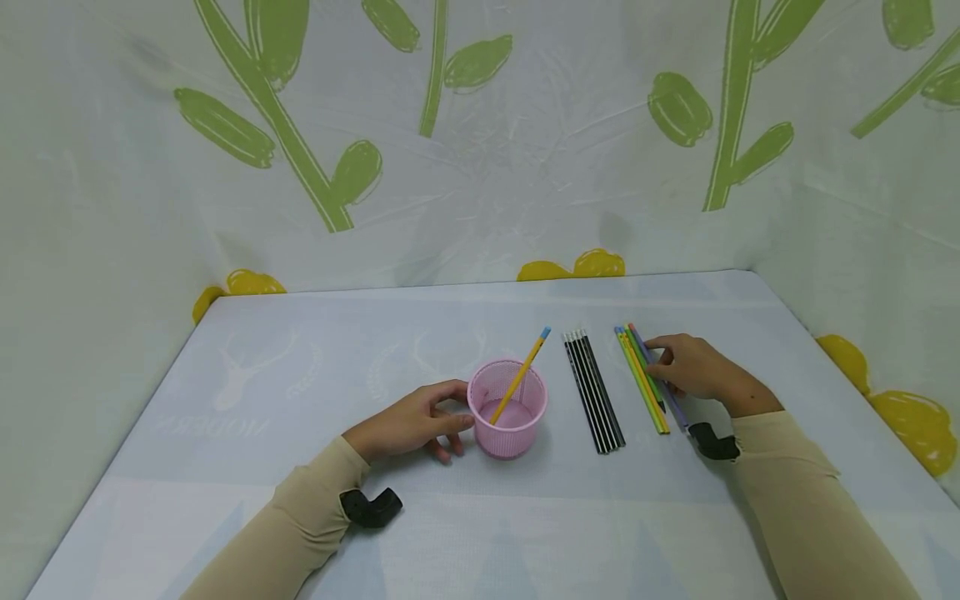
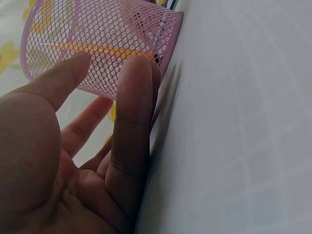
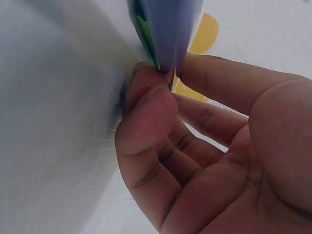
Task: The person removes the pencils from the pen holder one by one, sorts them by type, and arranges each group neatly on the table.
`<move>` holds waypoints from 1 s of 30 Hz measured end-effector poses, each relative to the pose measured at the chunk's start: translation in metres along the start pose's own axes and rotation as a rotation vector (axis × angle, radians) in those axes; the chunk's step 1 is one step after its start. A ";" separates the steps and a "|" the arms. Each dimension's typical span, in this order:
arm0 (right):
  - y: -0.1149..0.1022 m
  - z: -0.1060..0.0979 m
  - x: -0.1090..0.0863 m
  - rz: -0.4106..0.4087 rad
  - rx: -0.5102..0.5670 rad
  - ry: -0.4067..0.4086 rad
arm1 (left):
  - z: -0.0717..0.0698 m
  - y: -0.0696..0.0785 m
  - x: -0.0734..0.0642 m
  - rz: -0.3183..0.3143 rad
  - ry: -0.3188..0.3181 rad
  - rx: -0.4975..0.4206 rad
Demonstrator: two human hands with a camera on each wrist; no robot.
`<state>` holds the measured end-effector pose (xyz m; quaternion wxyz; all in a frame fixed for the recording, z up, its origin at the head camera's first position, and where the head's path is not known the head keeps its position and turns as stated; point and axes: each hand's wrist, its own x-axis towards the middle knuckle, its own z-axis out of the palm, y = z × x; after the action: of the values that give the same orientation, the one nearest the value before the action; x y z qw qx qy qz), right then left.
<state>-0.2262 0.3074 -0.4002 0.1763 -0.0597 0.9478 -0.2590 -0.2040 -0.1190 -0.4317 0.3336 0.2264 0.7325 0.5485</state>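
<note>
A pink mesh pencil cup (image 1: 507,443) stands upright on the table, with one yellow pencil (image 1: 528,360) leaning in it, its blue end up. At the cup's left side is my left hand (image 1: 416,421), fingers loosely extended. In the left wrist view, the thumb and fingertips lie against or very near the mesh (image 2: 102,29). My right hand (image 1: 693,367) pinches a purple pencil (image 3: 170,29) between thumb and fingers. That pencil lies at the right edge of a small group of yellow pencils (image 1: 643,383) and green ones. Its far end is partly hidden by the fingers.
A row of several black pencils (image 1: 592,392) lies between the cup and the coloured group. The pale table (image 1: 337,333) meets a white fabric wall (image 1: 510,200) with green and yellow prints at the back. Black wrist devices (image 1: 371,508) sit at both sleeves.
</note>
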 end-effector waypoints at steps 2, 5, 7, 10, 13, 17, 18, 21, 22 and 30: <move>-0.001 0.000 0.000 0.000 -0.001 -0.001 | 0.000 0.000 0.000 0.001 0.000 0.002; -0.002 0.000 -0.001 0.002 -0.002 0.000 | 0.000 0.000 -0.001 0.002 0.003 0.005; -0.003 0.001 -0.001 0.009 -0.001 -0.001 | 0.000 0.001 0.000 0.001 0.003 0.007; -0.004 0.001 -0.001 0.025 0.003 0.001 | 0.000 0.001 -0.001 0.000 0.004 0.007; -0.004 0.002 0.000 0.039 0.002 0.004 | 0.001 0.001 -0.001 -0.001 0.005 0.009; -0.004 0.001 0.001 0.057 -0.013 0.006 | 0.001 0.000 0.000 0.009 0.007 0.020; -0.004 0.001 0.001 0.059 -0.017 0.012 | 0.001 0.000 0.000 0.012 0.008 0.022; -0.007 -0.001 0.000 0.052 -0.028 0.041 | 0.001 0.000 0.000 0.015 0.009 0.025; -0.009 -0.001 0.000 0.047 -0.029 0.057 | 0.001 0.000 0.000 0.014 0.008 0.025; -0.034 0.000 -0.010 -0.084 -0.003 0.254 | 0.000 0.000 0.000 0.014 0.008 0.028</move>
<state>-0.2160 0.2800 -0.3801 0.0438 -0.0662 0.9595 -0.2702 -0.2039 -0.1187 -0.4321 0.3235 0.2339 0.7399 0.5415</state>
